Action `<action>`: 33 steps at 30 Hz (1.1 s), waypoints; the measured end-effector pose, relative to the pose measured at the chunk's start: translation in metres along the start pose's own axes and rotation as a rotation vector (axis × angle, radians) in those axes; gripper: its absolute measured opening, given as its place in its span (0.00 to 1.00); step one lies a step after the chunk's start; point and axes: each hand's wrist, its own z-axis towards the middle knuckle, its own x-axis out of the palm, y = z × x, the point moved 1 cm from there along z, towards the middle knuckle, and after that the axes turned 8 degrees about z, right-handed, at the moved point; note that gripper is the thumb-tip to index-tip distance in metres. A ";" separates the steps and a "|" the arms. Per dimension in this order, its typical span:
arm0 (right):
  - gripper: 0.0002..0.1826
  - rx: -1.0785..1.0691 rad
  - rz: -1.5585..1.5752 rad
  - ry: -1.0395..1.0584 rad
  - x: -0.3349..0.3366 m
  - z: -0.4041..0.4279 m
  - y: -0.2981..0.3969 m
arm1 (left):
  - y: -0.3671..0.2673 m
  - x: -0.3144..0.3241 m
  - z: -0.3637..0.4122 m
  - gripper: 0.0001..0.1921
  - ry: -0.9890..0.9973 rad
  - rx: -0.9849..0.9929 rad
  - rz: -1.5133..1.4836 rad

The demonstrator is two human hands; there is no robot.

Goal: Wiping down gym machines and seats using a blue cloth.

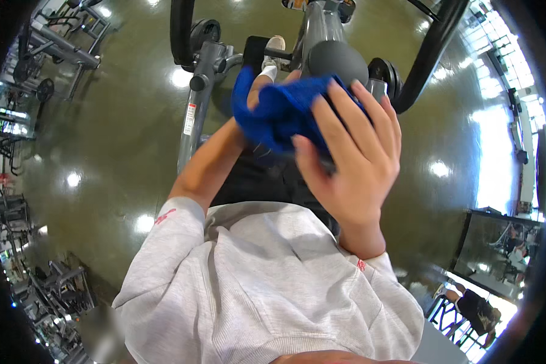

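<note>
A bright blue cloth (pixel 286 109), bunched and slightly blurred, lies between my two hands over my lap. My left hand (pixel 293 76) is mostly covered by the cloth; only a bit of it shows past the cloth's upper edge, so its grip is hidden. My right hand (pixel 357 136) is at the cloth's right side, fingers spread and pointing up, the fingertips over the cloth's edge. Whether they pinch it cannot be seen. Just beyond the cloth is the round dark grey pad (pixel 338 63) of a grey-framed exercise machine.
Black padded machine arms (pixel 430 59) rise at both sides, with weight plates (pixel 204 34) near them. A grey frame tube (pixel 198 100) runs at the left. My shoe (pixel 275 45) is beside a black footplate. Gym equipment lines the far left; another person (pixel 475 311) is at the lower right.
</note>
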 end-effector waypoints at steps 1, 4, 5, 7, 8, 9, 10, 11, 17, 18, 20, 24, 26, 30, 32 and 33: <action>0.25 -0.016 -0.147 0.022 0.008 0.007 0.013 | 0.015 -0.003 0.034 0.25 0.011 -0.004 -0.029; 0.25 -0.068 -0.247 0.022 0.037 0.011 0.025 | 0.017 0.003 0.029 0.25 0.066 -0.001 -0.133; 0.23 -0.119 -0.269 0.029 0.044 0.005 0.026 | 0.015 -0.004 0.020 0.26 0.083 0.001 -0.162; 0.20 -0.235 -0.356 0.034 0.054 -0.033 0.025 | 0.019 0.001 0.030 0.26 0.152 -0.014 -0.234; 0.18 -0.372 -0.418 0.032 0.066 -0.051 0.022 | 0.017 -0.008 0.018 0.26 0.188 -0.015 -0.254; 0.16 -0.435 -0.366 0.045 0.073 -0.082 0.011 | 0.011 0.002 0.005 0.26 0.234 -0.001 -0.286; 0.15 -0.572 -0.378 0.167 0.074 -0.107 -0.006 | 0.017 0.002 0.013 0.26 0.262 0.011 -0.307; 0.14 -0.624 -0.369 0.196 0.072 -0.122 -0.020 | 0.006 0.005 -0.024 0.26 0.292 0.022 -0.327; 0.11 -0.538 -0.229 -0.083 0.047 -0.089 -0.017 | 0.024 0.006 0.023 0.27 0.411 -0.061 -0.471; 0.14 -0.436 -0.279 -0.050 0.038 -0.075 -0.012 | 0.023 0.005 0.029 0.27 0.438 -0.094 -0.503; 0.18 -0.043 -0.213 0.017 0.007 -0.004 0.015 | 0.023 0.024 0.037 0.27 0.461 -0.166 -0.546; 0.20 0.004 -0.186 0.033 0.019 -0.001 0.024 | 0.020 0.020 0.019 0.28 0.581 -0.239 -0.662; 0.21 -0.119 -0.244 0.109 0.013 -0.029 0.016 | 0.018 0.023 0.006 0.28 0.603 -0.246 -0.705; 0.22 -0.256 -0.220 0.188 -0.007 -0.056 -0.005 | 0.030 0.038 0.038 0.28 0.572 -0.269 -0.801; 0.22 -0.148 -0.099 0.262 -0.015 -0.023 -0.006 | 0.033 0.034 0.034 0.28 0.546 -0.316 -0.850; 0.22 -0.032 0.008 0.322 -0.018 -0.002 -0.007 | 0.033 0.028 0.031 0.28 0.529 -0.343 -0.869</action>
